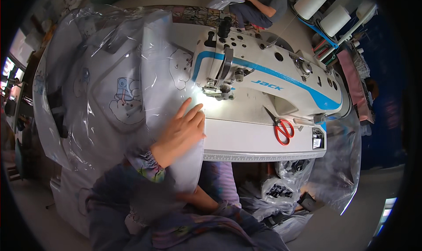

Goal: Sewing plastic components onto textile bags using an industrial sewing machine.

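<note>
My left hand (179, 130) lies on a pale grey-white fabric piece (159, 97), fingers stretched out and somewhat apart. Its fingertips are just in front of the lit needle area of a white and blue sewing machine (268, 70). Cartoon animal drawings are printed on the fabric, which runs under or beside the presser foot (215, 92); I cannot tell which. Below the table edge, my right forearm (200, 200) reaches in under the hanging fabric, so the right hand and its fingers are hidden. Red-handled thread snips (283, 130) rest on the machine bed, right of my left hand.
Clear plastic sheeting (72, 75) covers much of the printed fabric on the left. White thread cones (311, 2) stand at the back right. A ruler strip (263, 156) lines the table's front edge. Plastic bags (279, 189) sit below. Another person (263, 7) sits across.
</note>
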Demonstrator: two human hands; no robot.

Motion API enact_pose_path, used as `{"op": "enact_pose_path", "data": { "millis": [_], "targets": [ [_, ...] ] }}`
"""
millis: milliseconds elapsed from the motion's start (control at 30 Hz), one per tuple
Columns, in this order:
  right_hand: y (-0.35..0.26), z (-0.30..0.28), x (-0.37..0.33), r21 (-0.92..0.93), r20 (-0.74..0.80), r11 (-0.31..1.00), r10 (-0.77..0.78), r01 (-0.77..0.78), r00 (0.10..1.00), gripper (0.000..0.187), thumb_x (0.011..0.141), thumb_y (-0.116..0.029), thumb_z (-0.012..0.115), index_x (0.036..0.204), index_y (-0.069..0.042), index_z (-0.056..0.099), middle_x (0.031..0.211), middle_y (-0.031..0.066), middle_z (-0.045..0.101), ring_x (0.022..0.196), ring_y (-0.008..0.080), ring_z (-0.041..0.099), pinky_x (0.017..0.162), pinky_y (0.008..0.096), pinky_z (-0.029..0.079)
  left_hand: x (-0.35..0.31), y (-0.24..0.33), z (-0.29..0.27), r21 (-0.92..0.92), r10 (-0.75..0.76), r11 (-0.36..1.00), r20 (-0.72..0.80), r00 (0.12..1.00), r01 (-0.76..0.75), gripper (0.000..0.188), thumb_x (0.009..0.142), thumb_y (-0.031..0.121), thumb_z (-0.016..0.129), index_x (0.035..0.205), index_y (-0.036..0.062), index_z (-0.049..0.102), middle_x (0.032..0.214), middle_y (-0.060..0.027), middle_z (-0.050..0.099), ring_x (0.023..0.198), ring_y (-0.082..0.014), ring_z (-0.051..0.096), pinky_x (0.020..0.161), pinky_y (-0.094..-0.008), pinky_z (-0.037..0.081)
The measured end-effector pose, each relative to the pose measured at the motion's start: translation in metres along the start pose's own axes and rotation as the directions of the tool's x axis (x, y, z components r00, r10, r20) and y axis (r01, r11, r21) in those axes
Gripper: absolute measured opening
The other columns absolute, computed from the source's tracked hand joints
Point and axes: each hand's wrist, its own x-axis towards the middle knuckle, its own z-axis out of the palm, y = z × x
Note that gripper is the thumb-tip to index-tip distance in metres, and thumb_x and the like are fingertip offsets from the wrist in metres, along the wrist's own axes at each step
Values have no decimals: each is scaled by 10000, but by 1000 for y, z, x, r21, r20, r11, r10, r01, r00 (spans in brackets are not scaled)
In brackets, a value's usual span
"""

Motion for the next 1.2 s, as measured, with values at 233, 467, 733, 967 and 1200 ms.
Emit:
{"op": "enact_pose_path", "data": {
  "millis": [233,467,733,967,1200],
  "targets": [
    [4,-3,-1,13,12,1000,16,-16,1000,555,992,-96,707,1489,5,480,1424,89,597,1283,183,578,1090,377,478,-7,4,1,-206,-145,971,-115,983,119,815,848,524,749,1387,-57,559,1421,-193,570,1408,-318,488,1270,-581,222],
    [10,2,5,-146,94,988,59,-45,994,495,989,-130,716,1432,10,545,1330,84,661,1181,174,630,1018,351,520,0,5,2,-189,-126,975,-35,991,117,856,836,546,758,1398,-65,548,1460,-211,551,1420,-321,484,1260,-582,231],
    [9,-9,12,-515,252,857,193,-38,948,501,986,-150,729,1434,5,566,1381,131,643,1293,204,584,1092,379,476,-5,-8,5,-228,-132,967,-62,989,114,919,798,603,768,1424,-28,532,1506,-204,521,1449,-302,467,1256,-585,225],
    [-11,-8,-4,-472,311,882,149,16,939,473,1021,-150,693,1445,8,553,1394,123,644,1295,209,587,1087,384,484,3,-22,-3,-272,-52,961,2,999,51,886,790,547,801,1418,-10,516,1470,-178,530,1407,-288,496,1233,-591,271],
    [-19,-6,-13,-86,174,982,178,-166,968,440,1042,-143,662,1444,-15,540,1350,55,654,1219,119,589,1026,323,499,-1,-8,-10,-179,-85,980,-4,996,83,727,839,389,807,1386,-13,546,1408,-147,561,1364,-275,528,1224,-549,316]
  ]
}}
